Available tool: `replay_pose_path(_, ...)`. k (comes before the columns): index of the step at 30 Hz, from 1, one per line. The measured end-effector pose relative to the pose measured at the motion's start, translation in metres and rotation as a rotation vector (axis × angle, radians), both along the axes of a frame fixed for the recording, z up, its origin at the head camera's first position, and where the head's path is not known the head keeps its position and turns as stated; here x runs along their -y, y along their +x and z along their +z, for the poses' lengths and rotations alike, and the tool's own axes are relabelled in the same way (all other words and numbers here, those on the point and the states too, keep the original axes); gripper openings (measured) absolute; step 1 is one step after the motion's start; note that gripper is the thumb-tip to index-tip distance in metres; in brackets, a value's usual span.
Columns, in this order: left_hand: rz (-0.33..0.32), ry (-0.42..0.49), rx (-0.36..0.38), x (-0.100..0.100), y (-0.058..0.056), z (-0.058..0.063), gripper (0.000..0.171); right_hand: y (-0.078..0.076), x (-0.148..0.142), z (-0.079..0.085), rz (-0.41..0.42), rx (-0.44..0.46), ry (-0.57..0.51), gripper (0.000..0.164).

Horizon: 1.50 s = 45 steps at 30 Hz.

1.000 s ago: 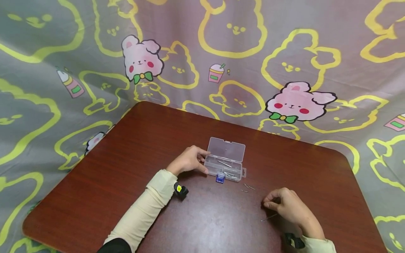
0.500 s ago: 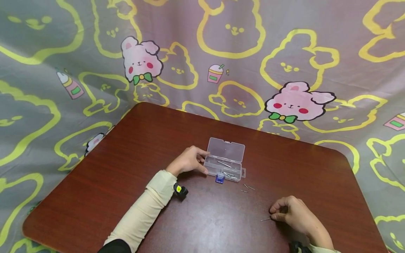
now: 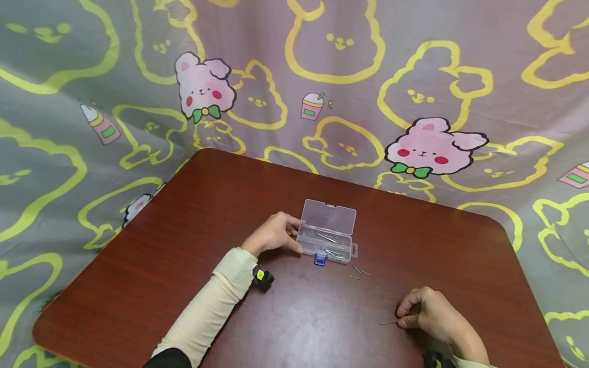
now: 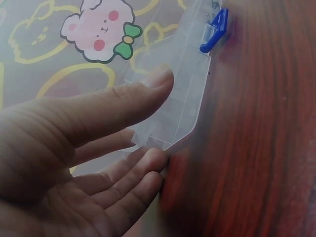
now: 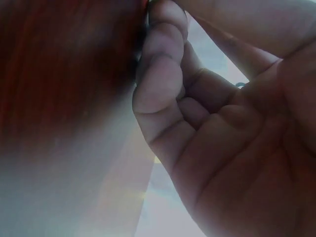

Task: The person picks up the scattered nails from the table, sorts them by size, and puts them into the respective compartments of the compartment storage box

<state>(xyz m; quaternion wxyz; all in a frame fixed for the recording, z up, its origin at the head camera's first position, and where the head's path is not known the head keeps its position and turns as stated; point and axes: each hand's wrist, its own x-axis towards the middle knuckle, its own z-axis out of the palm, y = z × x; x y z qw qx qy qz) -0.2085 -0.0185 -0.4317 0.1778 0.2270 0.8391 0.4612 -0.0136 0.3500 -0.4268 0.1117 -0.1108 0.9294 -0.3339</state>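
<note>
The left hand (image 3: 274,233) holds the left end of a clear plastic box (image 3: 310,249), its thumb at the near corner and its fingers bent round the end; the left wrist view shows fingertips touching the corner of the box. The box sits on the brown table (image 3: 285,317) just to the right of that hand, with its lid (image 3: 329,217) standing open on the side away from the person. A blue clasp (image 3: 320,259) hangs on the near side of the box, a short way right of the left thumb, and a clear tab (image 3: 354,250) sticks out at the end farthest from the left hand. Inside, one long metal rod (image 3: 326,237) lies in the far compartment, and several shorter metal rods (image 3: 333,254) lie in the near right one. Between the two hands, nearer the box, a few small metal pins (image 3: 361,271) lie loose on the table. The right hand (image 3: 428,312), nearer the person and well apart from the box, pinches a thin metal pin (image 3: 388,323) between thumb and finger; the pin points out toward the left. In the right wrist view the fingers are curled, and the pin cannot be made out.
</note>
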Motion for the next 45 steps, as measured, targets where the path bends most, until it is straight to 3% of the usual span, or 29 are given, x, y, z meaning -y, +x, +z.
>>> replay_pose_path(8, 0.001, -0.003, -0.005, 0.000, 0.000, 0.001, 0.074, 0.000, 0.003, -0.001, 0.062, -0.067, 0.054, 0.022)
replay_pose_path(20, 0.008, -0.008, 0.001, 0.001, -0.001, 0.002, 0.074, -0.001, 0.017, 0.004, 0.072, -0.083, 0.158, 0.029)
replay_pose_path(25, 0.005, -0.002, 0.000, 0.001, 0.000, 0.002, 0.074, -0.002, 0.022, 0.005, 0.062, -0.059, 0.207, 0.024)
replay_pose_path(32, -0.001, 0.006, -0.011, 0.001, -0.001, 0.001, 0.074, -0.003, 0.020, 0.007, 0.032, -0.031, 0.135, 0.016)
replay_pose_path(45, 0.002, 0.008, -0.002, 0.001, 0.000, -0.001, 0.074, -0.016, 0.027, 0.005, -0.041, -0.248, 0.037, 0.017)
